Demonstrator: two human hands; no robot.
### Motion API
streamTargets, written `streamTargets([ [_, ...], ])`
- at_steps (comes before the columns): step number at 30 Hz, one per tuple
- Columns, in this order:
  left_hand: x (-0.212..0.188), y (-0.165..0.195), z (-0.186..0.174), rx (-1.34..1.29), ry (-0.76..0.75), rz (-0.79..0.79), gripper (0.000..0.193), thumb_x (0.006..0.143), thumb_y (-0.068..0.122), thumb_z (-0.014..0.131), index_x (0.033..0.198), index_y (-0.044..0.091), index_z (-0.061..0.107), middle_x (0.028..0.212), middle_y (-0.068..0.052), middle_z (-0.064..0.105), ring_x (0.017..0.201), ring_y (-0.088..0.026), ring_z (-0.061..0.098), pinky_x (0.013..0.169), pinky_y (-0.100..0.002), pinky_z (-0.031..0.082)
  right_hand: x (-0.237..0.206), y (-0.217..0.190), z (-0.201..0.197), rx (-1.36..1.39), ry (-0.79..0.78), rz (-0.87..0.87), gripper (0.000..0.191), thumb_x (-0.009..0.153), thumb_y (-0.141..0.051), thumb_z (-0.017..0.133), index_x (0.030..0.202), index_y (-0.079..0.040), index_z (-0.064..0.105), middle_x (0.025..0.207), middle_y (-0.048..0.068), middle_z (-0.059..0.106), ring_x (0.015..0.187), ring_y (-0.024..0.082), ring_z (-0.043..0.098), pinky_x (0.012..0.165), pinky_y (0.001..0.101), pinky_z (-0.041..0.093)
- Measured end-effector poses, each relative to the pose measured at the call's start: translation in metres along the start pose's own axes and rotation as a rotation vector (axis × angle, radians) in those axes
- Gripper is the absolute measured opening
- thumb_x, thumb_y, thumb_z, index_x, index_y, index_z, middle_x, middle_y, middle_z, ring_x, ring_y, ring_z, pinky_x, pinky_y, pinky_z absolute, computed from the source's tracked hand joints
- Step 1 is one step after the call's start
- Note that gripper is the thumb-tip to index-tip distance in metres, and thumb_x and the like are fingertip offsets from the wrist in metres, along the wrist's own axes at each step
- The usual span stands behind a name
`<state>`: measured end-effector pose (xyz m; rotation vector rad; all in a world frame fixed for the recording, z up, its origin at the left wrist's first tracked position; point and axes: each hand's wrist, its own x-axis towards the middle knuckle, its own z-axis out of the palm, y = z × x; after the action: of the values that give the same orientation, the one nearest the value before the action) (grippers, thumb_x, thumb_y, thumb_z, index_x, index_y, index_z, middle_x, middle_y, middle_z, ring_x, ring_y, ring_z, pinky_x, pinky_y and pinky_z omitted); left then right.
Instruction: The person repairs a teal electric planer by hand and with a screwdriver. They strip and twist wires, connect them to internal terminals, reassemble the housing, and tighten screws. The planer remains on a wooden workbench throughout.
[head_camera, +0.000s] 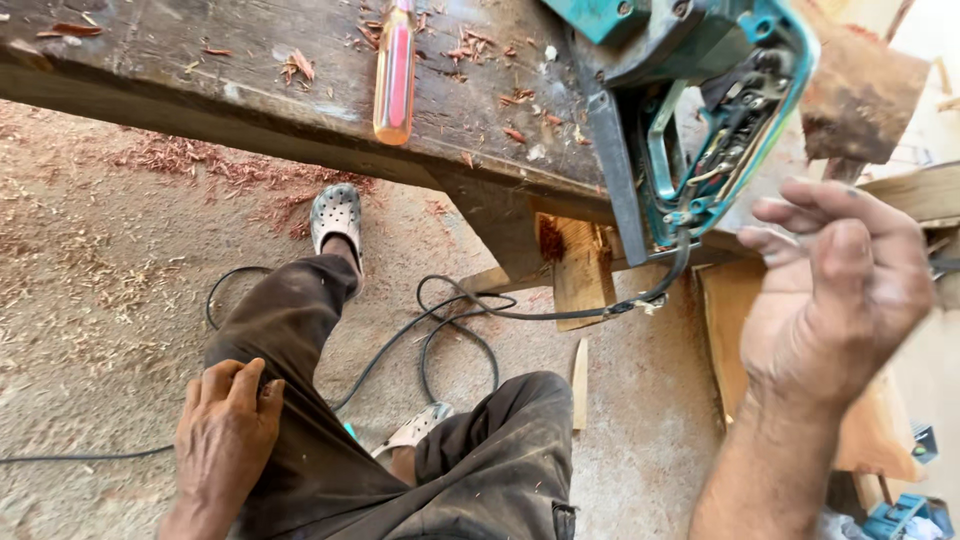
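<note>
My left hand (225, 430) rests flat on my left thigh, fingers together, holding nothing. My right hand (835, 285) is raised at the right with fingers loosely curled and apart, empty, just below and right of the teal power tool (700, 110). That tool lies on the edge of the wooden workbench (200, 70) with its handle open and inner wiring showing. Its black cord (450, 320) hangs down and loops over the floor. A screwdriver with a clear orange handle (395, 75) lies on the bench to the left of the tool.
Reddish wood shavings (220, 165) litter the bench and the sandy floor. My legs in dark trousers and grey perforated clogs (336, 215) stand under the bench. Wooden boards (580, 270) lean beside the bench leg; more planks (880, 430) sit at the right.
</note>
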<state>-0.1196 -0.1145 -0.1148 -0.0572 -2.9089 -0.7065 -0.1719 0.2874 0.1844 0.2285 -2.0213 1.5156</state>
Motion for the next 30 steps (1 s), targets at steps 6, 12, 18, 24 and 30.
streamTargets([
  [6, -0.004, -0.013, 0.025, -0.005, -0.067, -0.103, 0.036, 0.094, 0.039, 0.067, 0.111, 0.008, 0.070, 0.109, -0.012, 0.065, 0.101, -0.030, 0.065, 0.081, -0.045, 0.056, 0.040, 0.017, 0.009, 0.017, 0.072, 0.088, 0.046, 0.099, -0.038, 0.083, 0.121, 0.000, 0.068, 0.116, 0.009, 0.072, 0.118, 0.022, 0.064, 0.105, 0.0414, 0.051],
  [12, 0.005, -0.015, 0.023, 0.039, -0.107, -0.131, 0.035, 0.094, 0.041, 0.066, 0.107, 0.009, 0.069, 0.105, -0.013, 0.064, 0.098, -0.031, 0.066, 0.077, -0.045, 0.057, 0.069, 0.026, 0.031, -0.028, 0.124, 0.171, 0.046, 0.092, -0.045, 0.080, 0.118, -0.008, 0.071, 0.126, 0.000, 0.073, 0.125, 0.011, 0.059, 0.108, 0.0383, 0.044],
  [18, 0.005, -0.020, 0.024, 0.019, -0.071, -0.123, 0.033, 0.093, 0.041, 0.066, 0.103, 0.009, 0.068, 0.103, -0.012, 0.063, 0.098, -0.031, 0.066, 0.078, -0.045, 0.056, 0.065, 0.020, 0.042, 0.201, 0.018, 0.254, 0.045, 0.096, -0.046, 0.077, 0.115, -0.007, 0.066, 0.111, 0.010, 0.070, 0.102, 0.022, 0.067, 0.091, 0.0442, 0.058],
  [24, 0.007, -0.020, 0.027, 0.015, -0.055, -0.112, 0.032, 0.093, 0.040, 0.067, 0.103, 0.009, 0.068, 0.103, -0.012, 0.063, 0.097, -0.030, 0.066, 0.075, -0.045, 0.057, 0.065, 0.019, 0.042, 0.238, -0.103, 0.138, 0.055, 0.108, -0.043, 0.071, 0.134, 0.005, 0.063, 0.131, 0.013, 0.068, 0.123, 0.021, 0.065, 0.111, 0.0370, 0.056],
  [30, 0.004, -0.019, 0.027, -0.012, -0.007, -0.104, 0.032, 0.092, 0.040, 0.069, 0.102, 0.010, 0.067, 0.103, -0.011, 0.064, 0.101, -0.031, 0.066, 0.075, -0.046, 0.057, 0.061, 0.024, 0.034, 0.224, -0.116, 0.107, 0.061, 0.110, -0.044, 0.069, 0.138, 0.010, 0.062, 0.133, 0.017, 0.068, 0.118, 0.022, 0.066, 0.112, 0.0371, 0.055],
])
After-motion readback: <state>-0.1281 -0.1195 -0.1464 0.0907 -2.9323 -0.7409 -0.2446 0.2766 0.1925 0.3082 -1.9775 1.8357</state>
